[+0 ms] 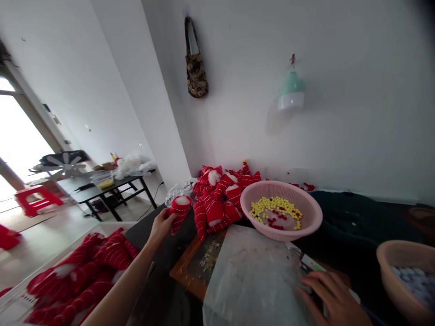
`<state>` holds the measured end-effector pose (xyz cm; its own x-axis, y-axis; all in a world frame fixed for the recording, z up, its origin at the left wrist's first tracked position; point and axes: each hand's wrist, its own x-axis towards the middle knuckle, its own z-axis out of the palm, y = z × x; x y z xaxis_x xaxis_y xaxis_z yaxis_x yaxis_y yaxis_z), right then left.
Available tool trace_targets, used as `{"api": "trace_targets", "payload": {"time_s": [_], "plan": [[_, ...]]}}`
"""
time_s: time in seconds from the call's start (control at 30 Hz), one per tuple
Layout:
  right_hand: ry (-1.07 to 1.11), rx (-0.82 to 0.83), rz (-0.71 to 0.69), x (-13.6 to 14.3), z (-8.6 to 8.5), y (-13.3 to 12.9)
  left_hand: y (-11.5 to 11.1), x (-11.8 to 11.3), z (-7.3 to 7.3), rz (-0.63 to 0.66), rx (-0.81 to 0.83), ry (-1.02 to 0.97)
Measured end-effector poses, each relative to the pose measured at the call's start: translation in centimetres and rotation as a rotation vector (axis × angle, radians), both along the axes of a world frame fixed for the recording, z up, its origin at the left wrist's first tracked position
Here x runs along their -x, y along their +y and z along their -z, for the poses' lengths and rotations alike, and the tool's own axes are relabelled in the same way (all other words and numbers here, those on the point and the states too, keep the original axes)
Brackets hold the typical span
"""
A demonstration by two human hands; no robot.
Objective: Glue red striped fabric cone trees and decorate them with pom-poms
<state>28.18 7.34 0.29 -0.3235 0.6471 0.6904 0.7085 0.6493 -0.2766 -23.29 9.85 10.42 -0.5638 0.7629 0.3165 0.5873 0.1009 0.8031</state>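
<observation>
your left hand pinches the stuffed red cone; likely light, squashy; hold its sides lightly; right hand: grip unclear

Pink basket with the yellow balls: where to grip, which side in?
I'd pinch the pink basket's near rim, coming from the front and above. Its flared, open-topped shape offers a long edge there; red stuffed pieces crowd its left and the wall stands behind.
</observation>
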Motion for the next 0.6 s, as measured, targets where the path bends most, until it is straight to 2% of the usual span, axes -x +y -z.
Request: {"api": "trace_targets", "payload": {"time_s": [0.1, 0.17, 0.3, 0.37, 0.4, 0.5, 0.6], "plan": [[-0.042, 0.050, 0.087, 0.1, 0.5, -0.2, -3.0, -2.7, -0.9, 0.118, -0.130, -0.108], [-0.074, 0.098, 0.123, 0.3, 0.5, -0.4, -4.6, -5.4, -0.8, 0.196, -0.177, -0.168], [-0.091, 0.142, 0.148, 0.4, 0.0, -0.9, -6.5, -11.2, 0.4, 0.340, -0.193, -0.308], [-0.085, 0.157, 0.147, 0.1, -0.4, -1.1, -6.9, -13.6, 1.2, 0.475, -0.205, -0.438], [-0.086, 0.165, 0.159, -0.1, -0.5, -1.3, -7.1, -14.7, 1.5, 0.550, -0.207, -0.442], [-0.126, 0.205, 0.279, -0.5, -1.1, -2.0, -7.1, -17.4, 2.6, 0.769, -0.241, -0.213], [-0.186, 0.281, 0.416, -0.6, -1.7, -3.1, -6.9, -18.9, 4.1, 0.907, -0.216, 0.102]]}}
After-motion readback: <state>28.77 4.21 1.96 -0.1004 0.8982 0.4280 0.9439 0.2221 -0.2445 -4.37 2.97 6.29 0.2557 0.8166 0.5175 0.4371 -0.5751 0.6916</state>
